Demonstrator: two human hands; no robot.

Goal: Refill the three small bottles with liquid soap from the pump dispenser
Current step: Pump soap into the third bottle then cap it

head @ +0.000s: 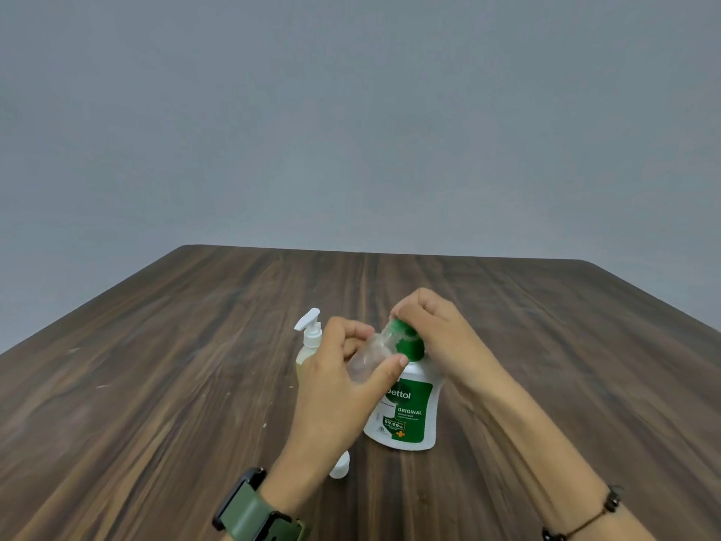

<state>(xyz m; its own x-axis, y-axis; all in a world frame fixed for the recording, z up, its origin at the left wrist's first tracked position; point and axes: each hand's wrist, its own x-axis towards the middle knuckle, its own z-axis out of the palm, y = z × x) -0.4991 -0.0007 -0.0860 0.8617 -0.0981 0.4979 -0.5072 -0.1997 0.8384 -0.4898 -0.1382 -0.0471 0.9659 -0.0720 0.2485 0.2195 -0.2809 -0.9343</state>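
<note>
The white Dettol pump dispenser [409, 415] with a green label stands on the wooden table. My right hand [433, 329] curls over its green pump head [407, 343] from above. My left hand [339, 384] grips a small clear bottle [368, 359], tilted, with its open mouth up against the pump's nozzle. Behind my left hand stands a small bottle with a white pump top [309, 337] and yellowish liquid inside. A small white cap [340, 466] lies on the table under my left wrist.
The dark wooden table [156, 384] stretches wide to the left, right and back of the bottles. A plain grey wall rises behind its far edge. A green watch is on my left wrist and a dark bracelet on my right.
</note>
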